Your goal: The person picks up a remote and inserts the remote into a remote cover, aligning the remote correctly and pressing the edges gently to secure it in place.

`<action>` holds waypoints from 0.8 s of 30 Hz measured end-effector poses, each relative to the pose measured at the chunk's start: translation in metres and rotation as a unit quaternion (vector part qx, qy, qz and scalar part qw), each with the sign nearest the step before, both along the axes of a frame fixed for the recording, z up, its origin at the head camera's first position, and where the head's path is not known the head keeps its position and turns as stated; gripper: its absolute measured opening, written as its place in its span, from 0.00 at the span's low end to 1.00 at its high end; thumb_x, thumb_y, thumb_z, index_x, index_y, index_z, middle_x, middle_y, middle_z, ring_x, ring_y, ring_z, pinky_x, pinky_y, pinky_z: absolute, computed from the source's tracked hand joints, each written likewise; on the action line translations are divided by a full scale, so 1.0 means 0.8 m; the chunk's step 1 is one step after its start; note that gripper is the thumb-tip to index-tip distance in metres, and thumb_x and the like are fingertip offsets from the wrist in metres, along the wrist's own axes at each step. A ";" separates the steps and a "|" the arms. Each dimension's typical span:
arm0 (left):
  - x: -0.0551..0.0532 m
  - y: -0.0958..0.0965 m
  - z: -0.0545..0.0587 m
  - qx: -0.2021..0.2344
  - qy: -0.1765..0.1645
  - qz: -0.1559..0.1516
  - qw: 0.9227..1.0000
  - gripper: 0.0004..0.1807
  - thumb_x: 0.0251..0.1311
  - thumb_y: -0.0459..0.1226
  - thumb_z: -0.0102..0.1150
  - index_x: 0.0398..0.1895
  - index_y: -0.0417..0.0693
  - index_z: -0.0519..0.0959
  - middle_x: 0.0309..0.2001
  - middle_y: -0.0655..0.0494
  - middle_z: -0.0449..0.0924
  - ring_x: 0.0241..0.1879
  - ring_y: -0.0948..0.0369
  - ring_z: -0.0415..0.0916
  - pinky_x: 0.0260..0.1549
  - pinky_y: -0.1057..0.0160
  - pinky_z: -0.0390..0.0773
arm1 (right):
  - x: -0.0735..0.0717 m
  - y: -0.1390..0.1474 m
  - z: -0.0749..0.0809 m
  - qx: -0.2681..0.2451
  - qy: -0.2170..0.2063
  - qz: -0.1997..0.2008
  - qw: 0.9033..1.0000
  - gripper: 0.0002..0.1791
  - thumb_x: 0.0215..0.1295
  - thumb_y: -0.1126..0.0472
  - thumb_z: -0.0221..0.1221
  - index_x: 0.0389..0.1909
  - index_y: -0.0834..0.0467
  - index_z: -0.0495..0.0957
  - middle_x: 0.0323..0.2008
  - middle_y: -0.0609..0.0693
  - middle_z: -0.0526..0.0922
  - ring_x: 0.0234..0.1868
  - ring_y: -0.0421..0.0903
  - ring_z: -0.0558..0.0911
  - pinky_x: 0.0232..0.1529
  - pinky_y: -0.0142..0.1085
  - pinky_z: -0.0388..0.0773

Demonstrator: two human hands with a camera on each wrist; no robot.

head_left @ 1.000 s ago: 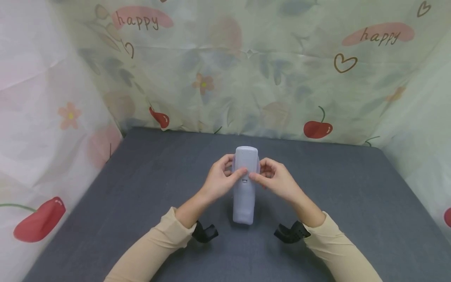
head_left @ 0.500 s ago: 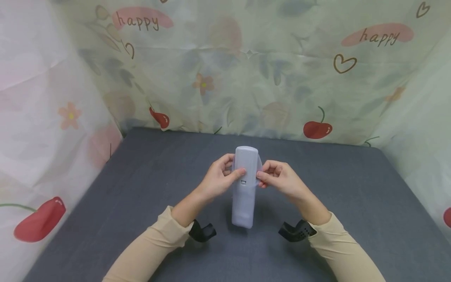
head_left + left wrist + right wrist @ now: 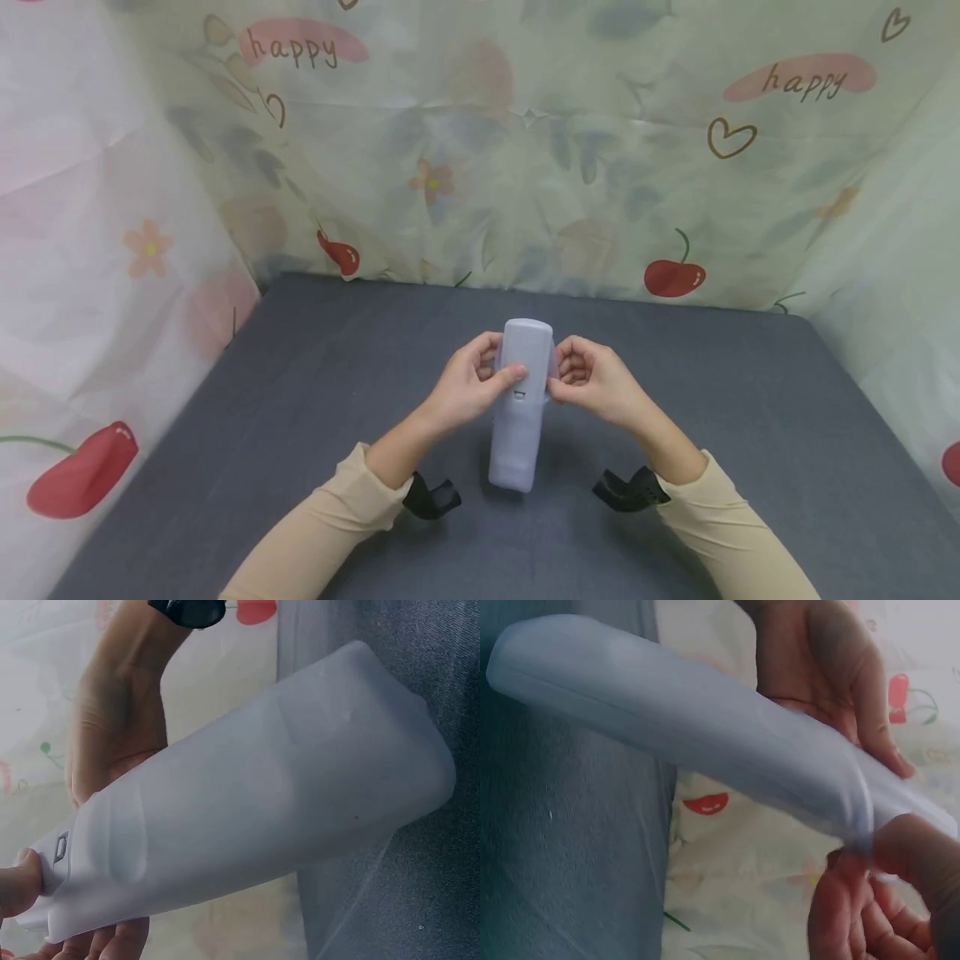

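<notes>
A white remote control (image 3: 529, 350) is held up over the table, its back with the small battery-cover latch (image 3: 60, 847) toward me. A translucent soft sleeve (image 3: 516, 454) covers its lower part. My left hand (image 3: 471, 381) grips the remote's upper part from the left, thumb on the back and fingers behind. On the other side my right hand (image 3: 595, 383) pinches the sleeve's edge between thumb and curled fingers, as the right wrist view shows. There the pinched rim (image 3: 864, 799) is stretched outward from the remote. The remote's front is hidden.
A dark grey cloth-covered table (image 3: 337, 358) lies beneath. Patterned curtains (image 3: 465, 208) with cherries and hearts enclose it at the back and both sides. A black strap piece (image 3: 431, 496) sticks out at the left wrist, and another (image 3: 630, 490) at the right.
My right thumb has moved off the remote's back to its right side, drawing the sleeve's edge outward. The remote's lower end has swung slightly left and toward me. My left hand keeps its grip.
</notes>
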State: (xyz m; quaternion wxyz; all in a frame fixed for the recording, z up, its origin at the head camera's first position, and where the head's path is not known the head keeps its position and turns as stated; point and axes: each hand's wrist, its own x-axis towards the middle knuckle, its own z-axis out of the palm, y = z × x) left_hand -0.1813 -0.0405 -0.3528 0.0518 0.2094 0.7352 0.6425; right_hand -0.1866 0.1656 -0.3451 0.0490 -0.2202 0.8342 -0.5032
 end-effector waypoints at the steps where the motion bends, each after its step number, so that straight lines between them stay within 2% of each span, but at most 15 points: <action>1: 0.000 0.000 -0.001 -0.001 0.003 -0.001 1.000 0.19 0.62 0.32 0.56 0.54 0.34 0.68 0.50 0.34 0.78 0.42 0.50 0.81 0.38 0.60 0.81 | 0.000 -0.001 0.000 0.016 0.014 -0.008 1.000 0.13 0.56 0.72 0.60 0.40 0.67 0.68 0.29 0.56 0.79 0.27 0.37 0.79 0.31 0.30 0.80; 6: 0.001 0.001 -0.003 -0.013 0.013 0.002 1.000 0.21 0.62 0.32 0.56 0.57 0.34 0.67 0.50 0.34 0.78 0.43 0.48 0.81 0.37 0.59 0.81 | 0.005 -0.009 0.001 0.085 0.100 -0.053 0.990 0.22 0.52 0.71 0.63 0.47 0.63 0.66 0.30 0.56 0.79 0.27 0.39 0.79 0.30 0.28 0.79; 13: 0.000 0.002 -0.002 -0.029 0.010 0.005 1.000 0.25 0.63 0.35 0.55 0.62 0.36 0.64 0.53 0.35 0.76 0.44 0.46 0.81 0.36 0.58 0.82 | 0.009 -0.016 -0.003 0.101 0.214 -0.101 0.966 0.26 0.48 0.69 0.66 0.48 0.62 0.68 0.31 0.55 0.77 0.24 0.41 0.79 0.26 0.31 0.78; 17: 0.000 0.005 -0.003 -0.035 0.011 0.008 0.999 0.27 0.64 0.35 0.54 0.64 0.37 0.63 0.55 0.36 0.75 0.43 0.45 0.81 0.34 0.59 0.82 | 0.007 -0.016 -0.006 0.094 0.275 -0.123 0.949 0.22 0.47 0.70 0.67 0.45 0.63 0.71 0.30 0.55 0.77 0.22 0.42 0.79 0.25 0.33 0.79; 24: 0.002 0.008 -0.002 -0.038 0.009 0.016 0.999 0.26 0.64 0.35 0.54 0.64 0.38 0.63 0.54 0.36 0.75 0.41 0.47 0.82 0.34 0.60 0.82 | 0.001 -0.015 -0.011 0.108 0.375 -0.141 0.910 0.13 0.47 0.70 0.68 0.35 0.65 0.78 0.25 0.54 0.78 0.20 0.42 0.78 0.23 0.34 0.79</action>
